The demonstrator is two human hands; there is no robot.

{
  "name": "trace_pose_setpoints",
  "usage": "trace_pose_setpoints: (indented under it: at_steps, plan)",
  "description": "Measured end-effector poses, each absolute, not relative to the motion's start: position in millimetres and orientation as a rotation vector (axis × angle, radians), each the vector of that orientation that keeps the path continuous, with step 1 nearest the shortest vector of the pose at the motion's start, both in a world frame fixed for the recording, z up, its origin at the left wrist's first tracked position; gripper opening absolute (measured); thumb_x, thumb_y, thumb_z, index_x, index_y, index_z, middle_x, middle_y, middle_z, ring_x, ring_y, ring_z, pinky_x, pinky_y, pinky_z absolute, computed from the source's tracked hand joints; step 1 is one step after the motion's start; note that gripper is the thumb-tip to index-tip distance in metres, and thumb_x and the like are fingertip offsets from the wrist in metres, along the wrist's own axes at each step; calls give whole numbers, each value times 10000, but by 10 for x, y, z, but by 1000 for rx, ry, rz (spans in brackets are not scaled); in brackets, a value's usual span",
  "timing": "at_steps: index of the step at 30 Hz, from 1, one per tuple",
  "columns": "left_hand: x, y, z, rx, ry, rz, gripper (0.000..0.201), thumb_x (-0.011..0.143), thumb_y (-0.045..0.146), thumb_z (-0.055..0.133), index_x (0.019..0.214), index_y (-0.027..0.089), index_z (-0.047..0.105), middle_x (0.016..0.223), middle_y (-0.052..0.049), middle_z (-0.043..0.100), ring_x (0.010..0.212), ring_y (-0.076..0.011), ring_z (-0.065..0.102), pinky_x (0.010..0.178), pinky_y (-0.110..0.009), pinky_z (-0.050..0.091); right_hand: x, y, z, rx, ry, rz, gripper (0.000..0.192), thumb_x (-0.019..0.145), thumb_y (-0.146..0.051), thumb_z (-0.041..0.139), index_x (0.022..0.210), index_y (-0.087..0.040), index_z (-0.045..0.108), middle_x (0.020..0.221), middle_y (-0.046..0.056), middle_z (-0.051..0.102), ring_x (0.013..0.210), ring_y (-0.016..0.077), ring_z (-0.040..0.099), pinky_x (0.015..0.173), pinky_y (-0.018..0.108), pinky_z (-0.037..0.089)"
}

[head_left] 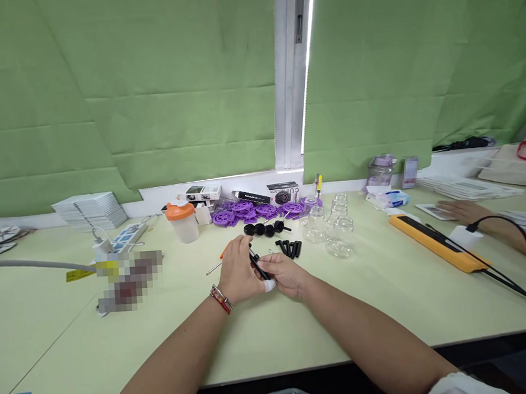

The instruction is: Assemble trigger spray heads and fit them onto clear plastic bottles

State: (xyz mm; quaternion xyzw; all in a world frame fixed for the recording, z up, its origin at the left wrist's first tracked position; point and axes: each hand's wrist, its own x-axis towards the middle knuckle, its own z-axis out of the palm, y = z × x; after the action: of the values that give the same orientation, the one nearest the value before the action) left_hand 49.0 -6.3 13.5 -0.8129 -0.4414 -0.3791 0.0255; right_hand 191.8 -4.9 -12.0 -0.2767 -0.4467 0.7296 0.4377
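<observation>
Green blinds (pixel 171 78) are hanging at the back; a pale tabletop (pixel 363 310) is supporting the work. On the right, an orange power strip (pixel 435 243) is lying near a co-worker's hand (pixel 457 210). Purple pieces (pixel 266 211) are heaping up near the wall, with clear jars (pixel 340 241) standing to their right and an orange-lidded cup (pixel 185 227) to their left.

Hands, front centre: the left hand (pixel 238 270) is curling around a slim black part (pixel 261 269), its white-wrapped thumb showing near the lower end; the right hand (pixel 286 274) is pinching the part from the other side — exact fingertip contact is hiding from view. The part is sitting tilted between both hands, left of the short black rods (pixel 298 249) and nearer than the round black pieces (pixel 259 229). A screwdriver (pixel 214 268) is lying just beyond the left hand.

Handling, my judgement: the left hand should be steadying, the right making fine adjustments — pressing lightly along the part's length, avoiding twist.
</observation>
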Motion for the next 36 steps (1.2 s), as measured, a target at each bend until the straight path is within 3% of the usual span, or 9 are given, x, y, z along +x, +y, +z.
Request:
trace_pose_setpoints:
  at_steps: [8, 18, 22, 29, 33, 36]
  plan:
    - [463, -42, 102, -2562, -1354, -1203, 1015, 448, 475, 722, 1303, 135, 293, 1289, -197, 359, 1223, -390, 357, 987, -537, 322, 1913, -70, -75, -696, -1104, 1785, 348, 588, -394, 799, 736, -106, 672, 605, 20, 623, 541, 97, 513, 565, 247, 362]
    - [507, -101, 141, -2478, -1369, -1188, 774, 468, 377, 696, 1157, 183, 402, 1107, -122, 463, 1042, -336, 483, 892, -477, 396, 1907, -54, -100, -656, -1091, 1812, 313, 609, -381, 787, 699, -109, 659, 598, 25, 618, 546, 101, 513, 574, 248, 381]
    - [508, -101, 143, -2458, -1344, -1159, 746, 487, 393, 690, 1150, 193, 412, 1126, -127, 474, 1054, -344, 481, 904, -478, 384, 1911, -47, -109, -619, -1138, 1795, 328, 629, -414, 775, 667, -113, 648, 599, 22, 607, 547, 93, 497, 578, 240, 376]
    - [433, -91, 228, -2537, -1423, -1197, 776, 501, 459, 710, 1162, 199, 398, 1047, -98, 529, 951, -297, 543, 811, -439, 442, 1981, -21, -61, -617, -1271, 1792, 428, 657, -495, 734, 826, -104, 691, 740, 74, 670, 635, 124, 552, 642, 271, 405]
    - [337, -86, 333, -2745, -1686, -1198, 760, 505, 437, 738, 1146, 212, 396, 999, -76, 568, 822, -236, 576, 701, -386, 468, 2211, 188, -69, -880, -1261, 1467, 387, 675, -421, 718, 937, -141, 672, 780, 61, 679, 604, 120, 528, 653, 300, 414]
    - [287, -89, 377, -3022, -1827, -1391, 539, 622, 405, 658, 1074, 225, 425, 895, -38, 599, 743, -183, 581, 638, -329, 473, 2424, 381, -148, -1162, -1318, 1021, 197, 698, -289, 674, 851, -166, 686, 730, 34, 649, 598, 126, 498, 625, 290, 390]
